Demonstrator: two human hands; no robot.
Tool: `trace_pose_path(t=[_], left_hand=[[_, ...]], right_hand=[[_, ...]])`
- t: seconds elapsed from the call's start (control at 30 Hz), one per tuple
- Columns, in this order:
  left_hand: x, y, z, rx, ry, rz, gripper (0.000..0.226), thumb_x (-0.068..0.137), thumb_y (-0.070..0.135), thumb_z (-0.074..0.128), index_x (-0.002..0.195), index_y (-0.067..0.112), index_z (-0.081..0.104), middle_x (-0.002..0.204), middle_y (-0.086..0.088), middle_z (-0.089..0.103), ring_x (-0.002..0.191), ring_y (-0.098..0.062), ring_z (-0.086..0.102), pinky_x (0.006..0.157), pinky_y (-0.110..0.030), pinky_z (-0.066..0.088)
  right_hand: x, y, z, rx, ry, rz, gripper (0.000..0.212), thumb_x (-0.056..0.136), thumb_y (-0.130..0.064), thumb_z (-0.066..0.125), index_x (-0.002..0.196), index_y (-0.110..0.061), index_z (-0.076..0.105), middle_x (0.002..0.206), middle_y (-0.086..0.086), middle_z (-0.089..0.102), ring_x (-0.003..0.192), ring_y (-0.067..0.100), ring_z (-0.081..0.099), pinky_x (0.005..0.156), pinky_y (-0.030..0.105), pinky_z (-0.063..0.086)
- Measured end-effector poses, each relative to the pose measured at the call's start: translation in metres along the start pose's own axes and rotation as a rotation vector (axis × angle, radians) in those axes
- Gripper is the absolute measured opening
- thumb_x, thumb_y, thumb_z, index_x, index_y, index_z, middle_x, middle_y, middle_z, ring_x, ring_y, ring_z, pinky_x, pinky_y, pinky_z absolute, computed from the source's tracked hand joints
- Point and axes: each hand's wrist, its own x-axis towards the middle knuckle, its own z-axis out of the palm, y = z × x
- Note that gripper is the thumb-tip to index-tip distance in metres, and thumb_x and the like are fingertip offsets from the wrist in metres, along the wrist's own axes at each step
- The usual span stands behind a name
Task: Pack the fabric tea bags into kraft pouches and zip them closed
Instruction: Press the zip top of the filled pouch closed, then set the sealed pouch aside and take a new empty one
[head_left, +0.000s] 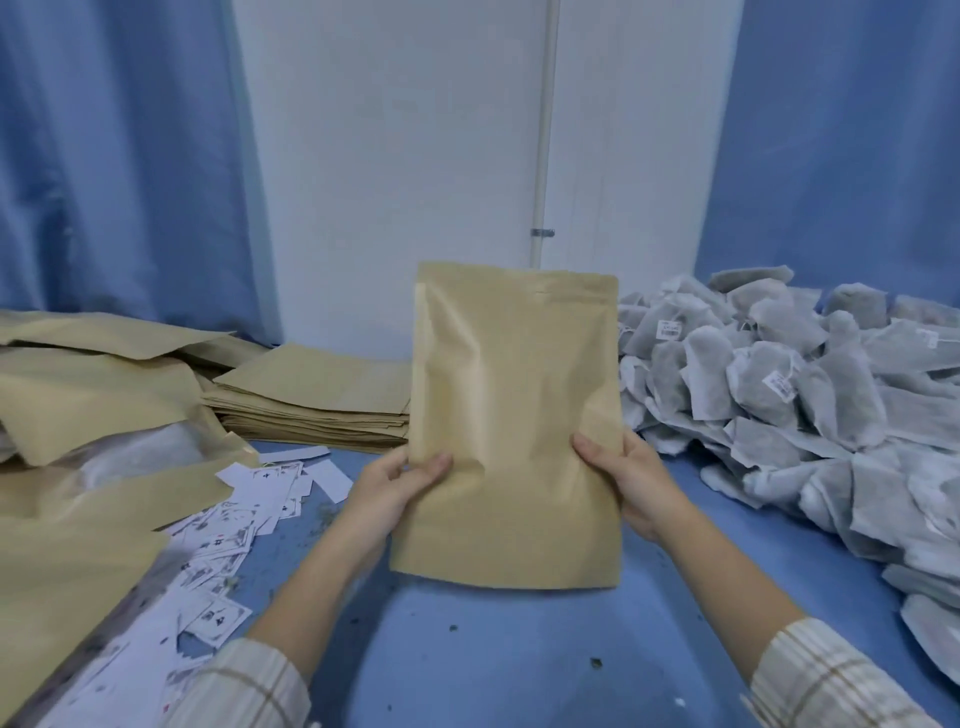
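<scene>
A heap of grey fabric tea bags (810, 395) is sprawling from two to four o'clock on the blue table (493, 654). At centre, a kraft pouch (511, 415) is standing upright — both hands are gripping its lower edges. The left hand (395, 488) is curling in from eight o'clock, the right hand (623, 478) from four, thumbs pressing the front.

Pouch (511, 415) at centre: matt, creased kraft paper; tea bags (789, 374) at right: grey fibrous non-woven fabric with paper tags.
</scene>
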Motion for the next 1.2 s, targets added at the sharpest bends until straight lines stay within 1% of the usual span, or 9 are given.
trace_pose_path(t=[0.17,0.27,0.33,0.4,0.5,0.7,0.87,0.97,1.2], left_hand=[[0.005,0.028,-0.054,-0.312,0.108,-0.04,0.057,0.083,0.06,0.045,0.113,0.015,0.062,0.105,-0.009,0.071,0.084,-0.03,0.07,0.058,-0.029,0.057],[0.005,0.026,-0.084,-0.57,0.211,-0.072,0.064,0.093,0.061,0.026,0.118,0.01,0.055,0.102,-0.015,0.071,0.078,-0.033,0.071,0.052,-0.029,0.057],[0.014,0.034,-0.094,-0.649,0.222,-0.05,0.06,0.097,0.055,0.022,0.117,0.008,0.054,0.092,-0.014,0.072,0.07,-0.028,0.071,0.05,-0.028,0.055],[0.03,0.052,-0.096,-0.729,0.26,0.002,0.059,0.1,0.048,0.018,0.12,0.004,0.051,0.087,-0.014,0.072,0.063,-0.028,0.069,0.053,-0.033,0.052],[0.04,0.068,-0.112,-0.778,0.339,-0.004,0.065,0.1,0.047,0.013,0.139,0.001,0.035,0.098,-0.025,0.064,0.075,-0.036,0.056,0.067,-0.043,0.041],[0.051,0.028,-0.123,-0.851,0.307,-0.136,0.053,0.101,0.043,0.028,0.138,0.009,0.044,0.138,-0.018,0.048,0.115,-0.028,0.05,0.094,-0.036,0.04],[0.077,0.016,-0.072,-0.633,0.227,-0.224,0.038,0.101,0.032,0.035,0.12,0.008,0.057,0.106,-0.017,0.066,0.09,-0.027,0.063,0.067,-0.032,0.054],[0.088,0.001,-0.033,-0.463,0.198,-0.278,0.029,0.1,0.02,0.036,0.095,0.007,0.062,0.071,-0.009,0.07,0.06,-0.019,0.067,0.048,-0.026,0.055],[0.118,-0.033,0.033,-0.358,0.206,-0.352,0.011,0.096,0.01,0.047,0.091,0.002,0.054,0.089,-0.014,0.054,0.074,-0.028,0.059,0.069,-0.034,0.054]], right_hand=[[0.03,-0.02,0.059,0.27,0.142,-0.08,0.034,0.09,-0.006,0.057,0.123,-0.012,0.052,0.122,0.011,0.062,0.106,0.027,0.062,0.086,0.043,0.052],[0.068,-0.031,0.177,0.31,0.101,-0.079,0.025,0.092,-0.004,0.054,0.115,-0.011,0.054,0.116,0.015,0.063,0.092,0.024,0.066,0.081,0.04,0.055],[0.088,-0.037,0.289,0.238,-0.121,0.042,0.033,0.094,-0.018,0.053,0.124,-0.005,0.051,0.114,0.017,0.062,0.085,0.022,0.068,0.075,0.033,0.056],[0.091,-0.025,0.37,0.036,-0.371,0.123,0.066,0.088,-0.056,0.048,0.132,-0.008,0.046,0.131,0.013,0.052,0.105,0.028,0.06,0.095,0.042,0.048],[0.099,0.009,0.415,-0.188,-0.397,0.234,0.084,0.08,-0.071,0.039,0.14,-0.012,0.036,0.131,0.003,0.045,0.107,0.02,0.045,0.107,0.042,0.035],[0.134,0.048,0.359,-0.289,-0.176,0.26,0.068,0.085,-0.056,0.045,0.138,-0.013,0.036,0.125,0.008,0.051,0.118,0.028,0.051,0.095,0.036,0.041],[0.145,0.063,0.281,-0.321,0.039,0.18,0.05,0.088,-0.035,0.052,0.133,-0.015,0.043,0.129,0.011,0.053,0.115,0.03,0.054,0.102,0.041,0.041],[0.142,0.058,0.224,-0.541,0.152,0.057,0.036,0.09,-0.029,0.05,0.124,-0.016,0.053,0.12,0.004,0.06,0.112,0.022,0.055,0.092,0.022,0.038],[0.143,0.065,0.085,-1.109,0.398,0.069,0.036,0.09,-0.024,0.047,0.126,-0.019,0.051,0.131,0.011,0.045,0.121,0.028,0.042,0.098,0.032,0.036]])
